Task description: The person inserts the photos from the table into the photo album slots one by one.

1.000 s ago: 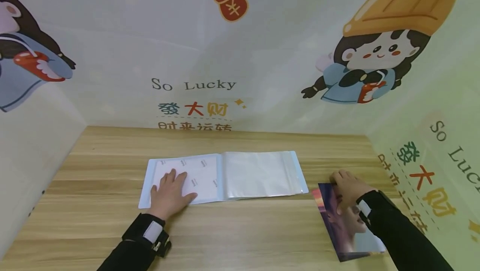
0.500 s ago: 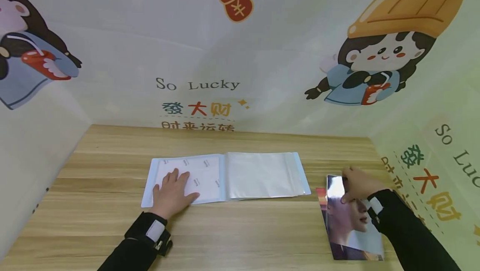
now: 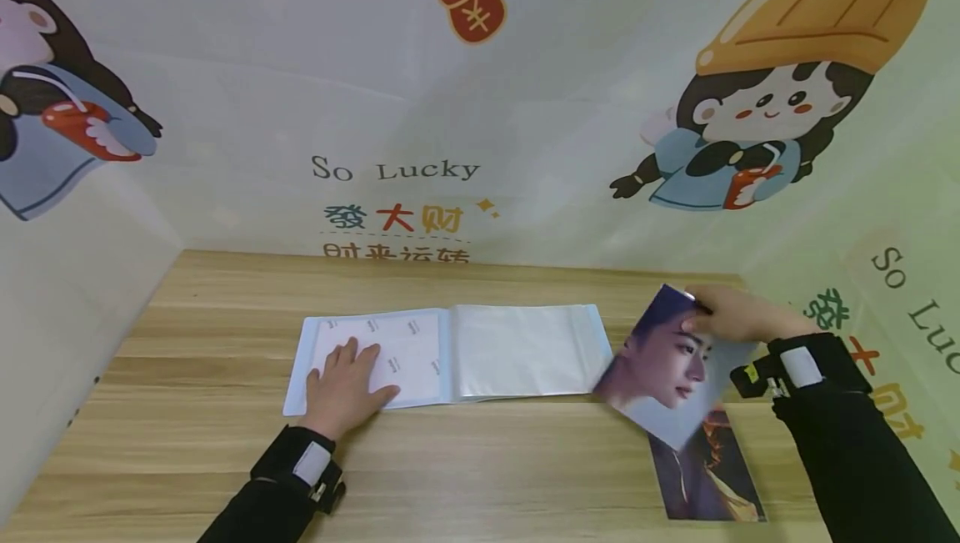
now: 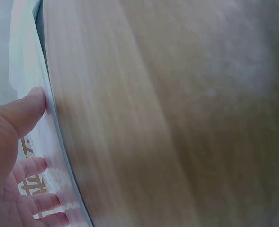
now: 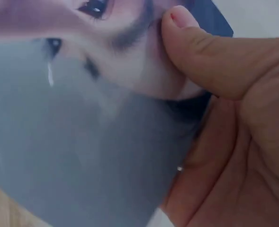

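A photo album [image 3: 525,351] with pale blue edges lies spread on the table, a clear sleeve on its right side and a white printed sheet on its left page. My left hand [image 3: 341,389] rests on that left page with fingers spread; the left wrist view shows its thumb and fingers [image 4: 47,202] on the album. Between thumb and fingers, my right hand [image 3: 723,314] pinches a glossy photo [image 3: 663,368] of a person by its upper edge. Tilted, the photo overlaps the album's right corner in the head view. In the right wrist view the thumb [image 5: 191,42] presses on its printed face.
Below the held photo, another photo [image 3: 708,476] in dark purple and orange tones lies on the wood-grain table [image 3: 480,476]. Cartoon-printed sheeting [image 3: 540,134] rises behind the table and along both sides.
My right hand has lifted the photo off the one beneath and moved it up and left toward the album, turning it. My left hand has stayed on the left page.
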The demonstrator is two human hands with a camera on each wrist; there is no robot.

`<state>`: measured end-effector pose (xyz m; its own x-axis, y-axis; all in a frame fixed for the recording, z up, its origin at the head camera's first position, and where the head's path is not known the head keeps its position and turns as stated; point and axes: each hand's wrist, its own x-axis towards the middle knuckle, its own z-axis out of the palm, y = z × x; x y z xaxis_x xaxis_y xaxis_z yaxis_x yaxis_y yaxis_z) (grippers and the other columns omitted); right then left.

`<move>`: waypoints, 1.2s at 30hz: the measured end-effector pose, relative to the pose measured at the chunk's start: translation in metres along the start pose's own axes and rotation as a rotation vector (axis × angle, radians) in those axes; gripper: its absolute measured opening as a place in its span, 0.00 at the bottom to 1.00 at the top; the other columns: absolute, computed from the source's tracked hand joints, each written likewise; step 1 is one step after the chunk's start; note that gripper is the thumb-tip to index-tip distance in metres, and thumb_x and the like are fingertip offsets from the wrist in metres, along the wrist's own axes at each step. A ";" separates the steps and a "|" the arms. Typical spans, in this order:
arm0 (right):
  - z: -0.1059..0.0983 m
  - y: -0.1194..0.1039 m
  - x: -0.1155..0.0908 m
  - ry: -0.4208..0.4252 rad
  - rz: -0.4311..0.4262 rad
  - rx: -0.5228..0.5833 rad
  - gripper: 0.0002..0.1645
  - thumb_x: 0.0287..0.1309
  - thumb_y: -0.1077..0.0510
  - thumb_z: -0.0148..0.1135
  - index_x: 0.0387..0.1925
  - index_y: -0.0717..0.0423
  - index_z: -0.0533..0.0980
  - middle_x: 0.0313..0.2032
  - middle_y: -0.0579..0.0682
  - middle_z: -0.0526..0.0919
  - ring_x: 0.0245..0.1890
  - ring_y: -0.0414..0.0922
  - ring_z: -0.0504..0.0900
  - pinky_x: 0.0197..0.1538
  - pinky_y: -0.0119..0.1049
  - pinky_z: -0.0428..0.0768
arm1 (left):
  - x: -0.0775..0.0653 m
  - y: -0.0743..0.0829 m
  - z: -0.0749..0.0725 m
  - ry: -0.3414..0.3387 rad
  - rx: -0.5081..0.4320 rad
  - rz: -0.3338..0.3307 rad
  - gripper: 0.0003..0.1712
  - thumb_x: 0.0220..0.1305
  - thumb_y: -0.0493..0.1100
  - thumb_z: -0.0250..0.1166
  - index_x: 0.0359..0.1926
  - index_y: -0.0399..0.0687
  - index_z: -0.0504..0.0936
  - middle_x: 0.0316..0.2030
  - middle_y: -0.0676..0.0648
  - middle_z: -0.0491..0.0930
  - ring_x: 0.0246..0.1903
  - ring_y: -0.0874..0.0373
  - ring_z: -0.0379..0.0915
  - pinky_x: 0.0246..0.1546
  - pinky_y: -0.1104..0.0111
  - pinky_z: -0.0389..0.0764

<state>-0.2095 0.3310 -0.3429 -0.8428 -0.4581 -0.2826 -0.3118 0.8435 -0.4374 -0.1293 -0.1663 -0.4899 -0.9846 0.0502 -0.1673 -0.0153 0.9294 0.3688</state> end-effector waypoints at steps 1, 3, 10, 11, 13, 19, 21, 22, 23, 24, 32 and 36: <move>-0.003 -0.006 0.002 0.004 0.005 0.045 0.13 0.74 0.64 0.61 0.51 0.72 0.74 0.38 0.58 0.82 0.36 0.48 0.79 0.38 0.42 0.77 | 0.000 0.000 0.000 0.001 -0.001 0.000 0.42 0.68 0.53 0.73 0.72 0.32 0.72 0.74 0.21 0.59 0.74 0.22 0.54 0.65 0.24 0.60; -0.005 -0.017 0.008 0.013 0.019 0.170 0.21 0.78 0.62 0.57 0.62 0.74 0.70 0.43 0.61 0.83 0.39 0.49 0.81 0.41 0.42 0.81 | 0.000 0.001 -0.001 0.000 -0.005 0.000 0.42 0.68 0.53 0.73 0.72 0.32 0.72 0.74 0.21 0.59 0.74 0.22 0.54 0.65 0.24 0.60; 0.028 -0.051 0.041 0.139 0.023 0.484 0.23 0.83 0.61 0.48 0.65 0.77 0.68 0.42 0.58 0.82 0.34 0.42 0.82 0.35 0.36 0.83 | -0.001 0.004 -0.002 -0.009 -0.001 0.000 0.41 0.69 0.53 0.72 0.73 0.32 0.71 0.74 0.21 0.59 0.74 0.22 0.54 0.66 0.25 0.60; 0.035 -0.055 0.046 0.148 0.027 0.520 0.22 0.83 0.61 0.47 0.65 0.77 0.68 0.41 0.58 0.82 0.33 0.41 0.82 0.34 0.35 0.83 | -0.001 0.005 -0.003 -0.009 0.000 0.001 0.41 0.68 0.53 0.72 0.73 0.32 0.71 0.74 0.21 0.59 0.74 0.22 0.54 0.65 0.25 0.60; 0.049 -0.062 0.054 0.151 0.049 0.585 0.22 0.83 0.62 0.47 0.65 0.77 0.68 0.41 0.58 0.82 0.33 0.40 0.82 0.35 0.35 0.83 | -0.002 0.005 -0.003 -0.006 0.002 0.002 0.41 0.68 0.53 0.73 0.72 0.32 0.72 0.74 0.21 0.60 0.74 0.22 0.54 0.65 0.25 0.61; 0.080 -0.081 0.074 0.187 0.128 0.687 0.24 0.81 0.63 0.46 0.66 0.80 0.66 0.43 0.60 0.80 0.36 0.41 0.80 0.40 0.33 0.82 | -0.001 0.003 -0.002 -0.001 0.003 -0.001 0.41 0.68 0.53 0.73 0.72 0.32 0.72 0.74 0.21 0.60 0.73 0.22 0.55 0.65 0.25 0.61; 0.087 -0.087 0.078 0.200 0.129 0.667 0.23 0.80 0.64 0.47 0.63 0.81 0.68 0.44 0.63 0.80 0.38 0.44 0.81 0.43 0.35 0.82 | -0.001 0.002 -0.002 -0.001 0.005 -0.005 0.41 0.68 0.53 0.73 0.72 0.32 0.72 0.74 0.21 0.60 0.74 0.22 0.55 0.65 0.25 0.61; 0.089 -0.091 0.080 0.200 0.127 0.653 0.22 0.80 0.64 0.47 0.63 0.81 0.68 0.46 0.65 0.81 0.40 0.46 0.81 0.46 0.37 0.83 | -0.001 0.003 -0.002 -0.001 0.006 -0.007 0.41 0.68 0.53 0.73 0.72 0.32 0.72 0.74 0.21 0.60 0.74 0.22 0.55 0.65 0.24 0.61; 0.092 -0.094 0.081 0.204 0.119 0.647 0.21 0.79 0.65 0.48 0.61 0.81 0.69 0.47 0.67 0.81 0.41 0.48 0.82 0.47 0.39 0.83 | -0.001 0.003 -0.002 -0.001 0.006 -0.007 0.41 0.68 0.53 0.73 0.72 0.32 0.72 0.74 0.21 0.60 0.74 0.22 0.55 0.65 0.24 0.61; 0.094 -0.096 0.084 0.209 0.112 0.636 0.21 0.79 0.66 0.48 0.61 0.81 0.70 0.49 0.69 0.81 0.43 0.50 0.82 0.49 0.41 0.83 | -0.001 0.003 -0.002 -0.001 0.007 -0.008 0.41 0.68 0.53 0.73 0.72 0.32 0.72 0.74 0.21 0.60 0.73 0.22 0.55 0.65 0.24 0.61; 0.105 -0.119 0.094 0.283 0.093 0.514 0.20 0.75 0.68 0.51 0.60 0.79 0.71 0.53 0.73 0.81 0.49 0.58 0.81 0.51 0.49 0.83 | -0.002 0.004 -0.003 0.007 0.007 0.000 0.41 0.67 0.52 0.74 0.71 0.31 0.72 0.73 0.21 0.61 0.73 0.22 0.56 0.64 0.24 0.62; 0.107 -0.130 0.098 0.316 0.095 0.421 0.17 0.74 0.68 0.51 0.57 0.77 0.73 0.53 0.73 0.82 0.50 0.61 0.83 0.50 0.52 0.83 | -0.003 0.004 -0.002 0.018 0.011 0.005 0.41 0.67 0.52 0.74 0.71 0.31 0.73 0.73 0.21 0.62 0.72 0.22 0.56 0.64 0.24 0.63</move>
<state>-0.2044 0.1466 -0.4052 -0.9700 -0.2237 -0.0948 -0.0798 0.6618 -0.7454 -0.1271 -0.1639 -0.4859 -0.9877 0.0485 -0.1486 -0.0082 0.9332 0.3592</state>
